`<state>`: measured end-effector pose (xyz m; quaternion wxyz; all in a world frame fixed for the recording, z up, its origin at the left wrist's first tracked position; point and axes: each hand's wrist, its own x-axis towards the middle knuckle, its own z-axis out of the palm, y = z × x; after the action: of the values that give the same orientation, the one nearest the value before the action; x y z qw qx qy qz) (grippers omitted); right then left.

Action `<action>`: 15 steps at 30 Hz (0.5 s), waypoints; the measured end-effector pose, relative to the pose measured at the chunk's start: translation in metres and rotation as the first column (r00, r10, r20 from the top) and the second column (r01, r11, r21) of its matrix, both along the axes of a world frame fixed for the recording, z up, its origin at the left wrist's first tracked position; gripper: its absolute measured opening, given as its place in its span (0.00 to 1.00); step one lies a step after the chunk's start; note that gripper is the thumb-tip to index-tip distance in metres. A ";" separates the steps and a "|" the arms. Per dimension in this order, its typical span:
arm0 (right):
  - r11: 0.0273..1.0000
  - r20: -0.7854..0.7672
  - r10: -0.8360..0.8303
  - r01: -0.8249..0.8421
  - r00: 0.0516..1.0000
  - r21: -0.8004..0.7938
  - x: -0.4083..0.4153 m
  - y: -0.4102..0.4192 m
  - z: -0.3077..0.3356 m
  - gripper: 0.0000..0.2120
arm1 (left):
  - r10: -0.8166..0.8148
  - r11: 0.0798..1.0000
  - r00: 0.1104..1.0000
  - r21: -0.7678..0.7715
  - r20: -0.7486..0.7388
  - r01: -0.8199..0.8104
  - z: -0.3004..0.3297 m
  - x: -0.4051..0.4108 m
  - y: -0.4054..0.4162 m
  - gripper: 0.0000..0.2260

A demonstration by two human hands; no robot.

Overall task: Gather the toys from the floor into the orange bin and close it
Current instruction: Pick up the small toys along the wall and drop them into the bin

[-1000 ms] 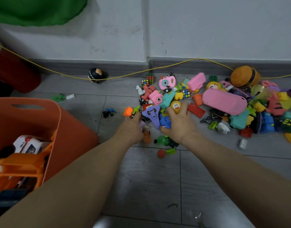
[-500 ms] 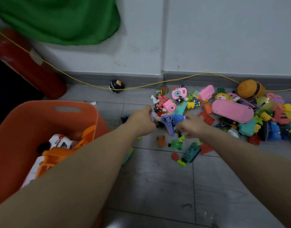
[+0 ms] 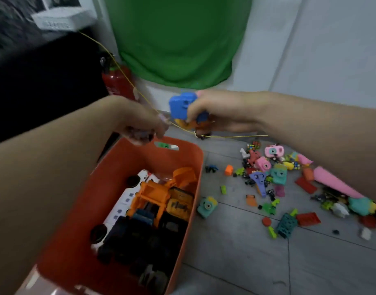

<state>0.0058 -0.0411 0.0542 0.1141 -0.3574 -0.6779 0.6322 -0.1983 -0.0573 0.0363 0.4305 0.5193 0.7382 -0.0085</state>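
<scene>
The orange bin (image 3: pixel 191 167) stands on the floor at lower centre-left, lid off, holding an orange digger (image 3: pixel 155 194), a white vehicle (image 3: pixel 123 201) and dark toy cars. My right hand (image 3: pixel 216 111) is raised above the bin's far rim and grips a blue toy camera (image 3: pixel 179 105) with an orange piece under it. My left hand (image 3: pixel 144 126) hovers over the bin's far left corner, fingers curled round small purplish toys that are blurred. A heap of colourful small toys (image 3: pixel 274 179) lies on the grey floor to the right.
A yellow cord (image 3: pixel 123 71) runs from the upper left down past both hands. A red fire extinguisher (image 3: pixel 116 81) stands by the wall, with green cloth (image 3: pixel 178 39) hanging above. A teal toy camera (image 3: pixel 206 206) lies just beside the bin's right wall.
Both hands have lifted off the toy heap and swung left to above the bin, each carrying toys. The view has turned left and down onto the bin.
</scene>
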 end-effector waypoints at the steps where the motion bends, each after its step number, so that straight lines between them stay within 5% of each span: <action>1: 0.998 0.045 0.057 -0.056 0.997 -0.010 -0.014 -0.009 -0.008 0.13 | 0.009 0.996 0.998 -0.089 -0.066 -0.014 -0.012 -0.014 -0.011 0.09; 4: 0.969 0.311 0.217 -0.242 0.926 0.046 -0.035 -0.031 -0.034 0.22 | -0.098 0.927 0.970 -0.375 -0.220 0.009 -0.042 -0.031 -0.040 0.27; 6: 0.909 0.513 0.207 -0.358 0.833 0.215 -0.029 -0.033 -0.044 0.30 | -0.166 0.917 0.941 -0.396 -0.296 0.037 -0.046 -0.026 -0.040 0.30; 8: 0.876 0.546 0.119 -0.347 0.829 0.335 -0.013 -0.030 -0.047 0.27 | -0.258 0.945 0.875 -0.295 -0.410 0.140 -0.042 -0.015 -0.027 0.28; 11: 0.894 0.457 -0.083 -0.136 0.886 0.426 0.023 -0.014 -0.051 0.18 | -0.257 0.936 0.784 0.057 -0.566 0.348 -0.031 0.016 -0.005 0.18; 15: 0.858 0.585 -0.358 0.008 0.728 0.514 0.101 0.008 -0.090 0.27 | -0.271 0.799 0.876 0.414 -0.398 0.436 -0.039 0.092 0.009 0.14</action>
<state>0.1068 -0.0334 -0.0360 0.0145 -0.5856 -0.7673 0.2611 -0.1065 -0.0483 -0.0026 0.1494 0.7330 0.6634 0.0144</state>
